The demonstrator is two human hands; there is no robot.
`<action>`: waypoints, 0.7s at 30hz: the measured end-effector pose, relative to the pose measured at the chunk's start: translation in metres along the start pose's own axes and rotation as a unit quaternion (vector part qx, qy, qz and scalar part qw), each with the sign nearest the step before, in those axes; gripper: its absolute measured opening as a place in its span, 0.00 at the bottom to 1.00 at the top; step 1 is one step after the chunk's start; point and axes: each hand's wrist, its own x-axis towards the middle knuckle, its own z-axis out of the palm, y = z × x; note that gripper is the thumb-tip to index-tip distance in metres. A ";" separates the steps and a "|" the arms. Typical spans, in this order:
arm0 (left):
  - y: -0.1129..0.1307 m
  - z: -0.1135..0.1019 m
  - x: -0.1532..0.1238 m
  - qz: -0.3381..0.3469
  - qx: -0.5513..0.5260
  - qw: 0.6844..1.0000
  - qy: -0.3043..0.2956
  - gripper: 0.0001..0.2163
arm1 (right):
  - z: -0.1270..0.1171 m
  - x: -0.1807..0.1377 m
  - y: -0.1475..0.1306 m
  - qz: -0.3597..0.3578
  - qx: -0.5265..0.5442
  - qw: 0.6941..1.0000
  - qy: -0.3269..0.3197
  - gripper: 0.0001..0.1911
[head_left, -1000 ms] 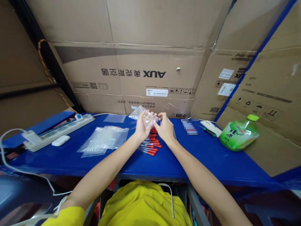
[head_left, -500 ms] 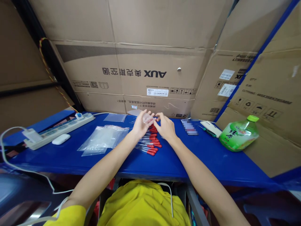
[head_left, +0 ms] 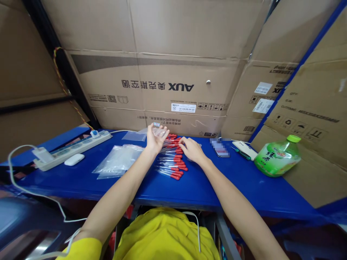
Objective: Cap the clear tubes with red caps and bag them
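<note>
A clear plastic bag (head_left: 159,133) is in my left hand (head_left: 153,143), held between the thumb and the raised fingers. Just right of it, my right hand (head_left: 193,149) hovers at the red ends of the droppers, thumb and index finger slightly apart. I cannot make out anything between them. Below and between both hands lies a row of droppers (head_left: 173,166), clear thin tubes with red bulbs pointing right. My left hand hides part of the upper tubes. More clear bags (head_left: 119,159) lie stacked left of my left forearm.
On the left of the blue table (head_left: 195,184) are a power strip (head_left: 78,150) and a white case (head_left: 74,159). A phone (head_left: 220,147), a white device (head_left: 245,150) and a green bottle (head_left: 278,157) stand or lie right. Cardboard (head_left: 168,72) walls the back.
My left hand has drawn away to the left with the bag, opening a gap between the hands. My right hand stays by the red bulbs, slightly lower.
</note>
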 end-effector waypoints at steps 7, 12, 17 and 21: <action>0.012 -0.004 0.007 0.051 -0.039 0.998 -0.020 0.13 | -0.017 0.001 -0.006 -0.004 0.111 0.973 0.203 0.06; -0.007 0.000 -0.005 0.026 -0.014 0.998 -0.054 0.09 | -0.015 -0.003 -0.023 -0.015 0.112 0.975 0.193 0.09; -0.041 0.005 -0.024 -0.013 0.015 0.994 -0.112 0.08 | -0.005 -0.005 -0.037 -0.057 0.108 0.983 0.136 0.09; -0.052 0.004 -0.032 -0.029 0.033 0.991 -0.126 0.10 | -0.001 -0.004 -0.040 -0.069 0.119 0.979 0.151 0.08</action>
